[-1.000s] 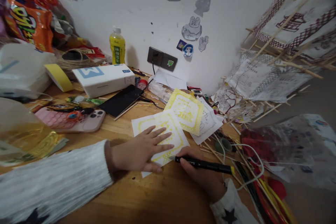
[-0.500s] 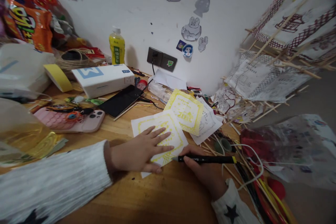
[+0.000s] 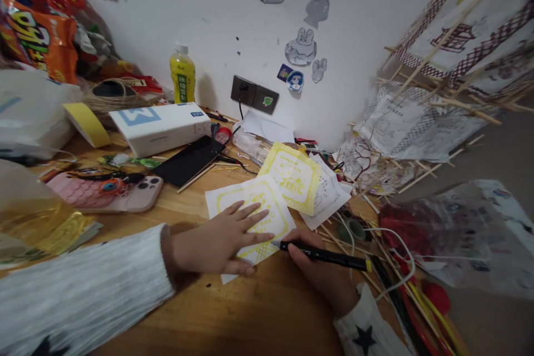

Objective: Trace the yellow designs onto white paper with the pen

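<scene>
My left hand lies flat with its fingers spread on a white sheet of paper that bears yellow line drawing and a crosshatched border. In my right hand is a black marker with a yellow end cap, its tip at the sheet's right lower edge beside the crosshatching. Just behind lies a second sheet with a finished-looking yellow border, overlapping a white sheet with dark drawing. Part of the first sheet is hidden under my left hand.
On the left are a pink phone, a black phone, a white box, a tape roll and a yellow bottle. Wooden sticks and a white cable lie at right, below a stick-and-paper structure.
The marker has tilted, its yellow end dropping lower, and its tip has shifted slightly up along the sheet's edge. My left hand stays spread on the paper. The view has moved a little.
</scene>
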Available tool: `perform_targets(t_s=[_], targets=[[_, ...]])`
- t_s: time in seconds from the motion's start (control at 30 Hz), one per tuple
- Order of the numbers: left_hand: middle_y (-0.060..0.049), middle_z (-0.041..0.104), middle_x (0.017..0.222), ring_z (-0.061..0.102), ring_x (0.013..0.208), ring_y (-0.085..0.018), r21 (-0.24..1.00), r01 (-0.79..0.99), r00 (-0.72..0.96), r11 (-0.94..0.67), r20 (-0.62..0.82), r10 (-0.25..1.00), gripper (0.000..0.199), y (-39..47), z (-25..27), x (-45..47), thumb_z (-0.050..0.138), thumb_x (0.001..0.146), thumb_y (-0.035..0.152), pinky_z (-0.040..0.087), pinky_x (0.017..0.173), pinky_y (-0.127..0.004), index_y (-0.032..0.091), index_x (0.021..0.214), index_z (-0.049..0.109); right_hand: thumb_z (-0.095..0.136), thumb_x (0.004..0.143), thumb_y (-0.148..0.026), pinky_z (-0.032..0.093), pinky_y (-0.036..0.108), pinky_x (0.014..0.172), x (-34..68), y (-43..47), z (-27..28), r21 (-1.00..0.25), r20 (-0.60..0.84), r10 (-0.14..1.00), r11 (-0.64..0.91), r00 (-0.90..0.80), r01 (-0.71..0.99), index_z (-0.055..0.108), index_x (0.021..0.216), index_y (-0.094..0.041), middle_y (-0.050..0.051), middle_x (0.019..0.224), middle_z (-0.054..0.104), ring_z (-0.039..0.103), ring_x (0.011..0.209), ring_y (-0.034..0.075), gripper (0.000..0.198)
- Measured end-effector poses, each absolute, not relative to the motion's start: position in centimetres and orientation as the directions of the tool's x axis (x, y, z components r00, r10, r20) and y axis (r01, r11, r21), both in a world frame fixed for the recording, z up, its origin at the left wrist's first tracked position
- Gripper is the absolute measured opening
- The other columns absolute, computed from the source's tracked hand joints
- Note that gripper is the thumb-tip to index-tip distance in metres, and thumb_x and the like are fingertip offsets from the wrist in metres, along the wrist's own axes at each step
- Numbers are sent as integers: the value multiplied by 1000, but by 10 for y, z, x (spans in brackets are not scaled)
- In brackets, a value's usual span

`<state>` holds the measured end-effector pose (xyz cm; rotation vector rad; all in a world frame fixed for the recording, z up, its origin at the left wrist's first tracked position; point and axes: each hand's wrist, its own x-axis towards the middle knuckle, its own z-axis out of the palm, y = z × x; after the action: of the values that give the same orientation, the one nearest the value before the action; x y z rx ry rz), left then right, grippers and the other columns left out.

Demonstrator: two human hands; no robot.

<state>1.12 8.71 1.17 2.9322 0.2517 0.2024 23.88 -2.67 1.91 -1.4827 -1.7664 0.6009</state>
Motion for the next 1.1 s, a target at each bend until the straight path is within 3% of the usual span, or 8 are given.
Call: perform_targets(t_s=[0.3, 0.67, 0.9, 1.1], targets=[[-17, 22, 157, 25, 141, -44, 216, 145, 969, -966, 168, 183, 65, 86, 9, 10, 47, 90, 67, 21, 110, -64, 32, 145, 41, 50, 81, -21, 49, 27, 68, 239, -27, 22, -759, 183, 980, 194, -82, 622, 60, 81, -22, 1, 78, 66, 62, 75, 17, 9], [-18, 24, 157, 26, 141, -43, 184, 160, 972, -970, 143, 187, 65, 86, 11, 10, 47, 91, 66, 22, 109, -63, 32, 146, 39, 55, 85, -31, 51, 29, 70, 241, -35, 24, -853, 92, 971, 191, -221, 486, 63, 85, -21, 2, 81, 67, 62, 77, 18, 13], [-17, 25, 157, 27, 140, -43, 194, 144, 970, -970, 169, 177, 65, 86, 10, 10, 48, 90, 66, 22, 109, -63, 32, 145, 42, 53, 81, -22, 46, 27, 64, 244, -28, 29, -812, 129, 991, 124, -33, 570, 62, 79, -21, 0, 70, 62, 58, 68, 16, 10], [-17, 25, 156, 27, 140, -43, 203, 141, 966, -969, 186, 180, 65, 86, 8, 10, 49, 89, 66, 22, 109, -63, 32, 144, 42, 52, 80, -19, 48, 29, 71, 242, -28, 34, -780, 106, 994, 102, -30, 617, 62, 81, -21, 1, 78, 66, 61, 76, 17, 10]])
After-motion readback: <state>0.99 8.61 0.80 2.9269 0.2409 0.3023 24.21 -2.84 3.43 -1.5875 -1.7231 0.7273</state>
